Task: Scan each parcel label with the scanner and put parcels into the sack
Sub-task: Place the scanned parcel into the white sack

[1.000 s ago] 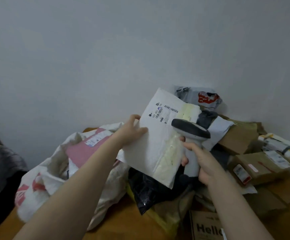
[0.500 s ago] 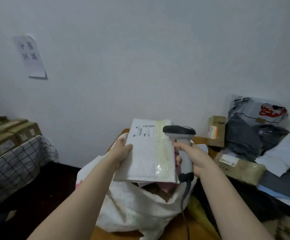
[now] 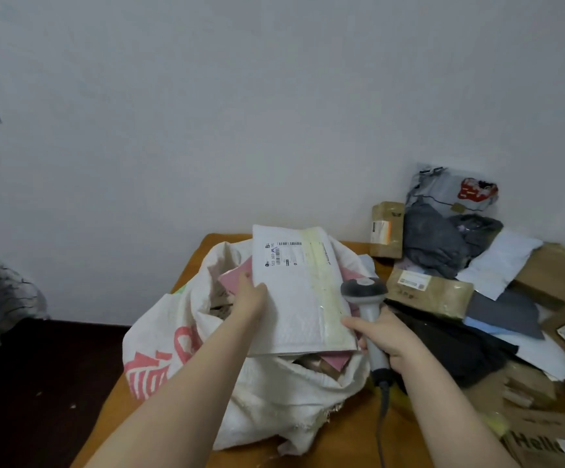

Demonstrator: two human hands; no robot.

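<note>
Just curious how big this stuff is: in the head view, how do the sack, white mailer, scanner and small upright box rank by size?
Largest: the sack.
Then the white mailer.
Last, the scanner and the small upright box look about alike; the scanner is nearer the camera, so I won't rank them.

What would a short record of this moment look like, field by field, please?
Left hand: holds the white envelope by its left edge
Right hand: grips the scanner by its handle, beside the envelope's right edge
Envelope: label facing up, held over the sack
Sack: white, open, on the table, with a pink parcel inside
Waiting parcels: boxes and bags piled on the right, among them a brown parcel
Stage: envelope not yet in the sack
</note>
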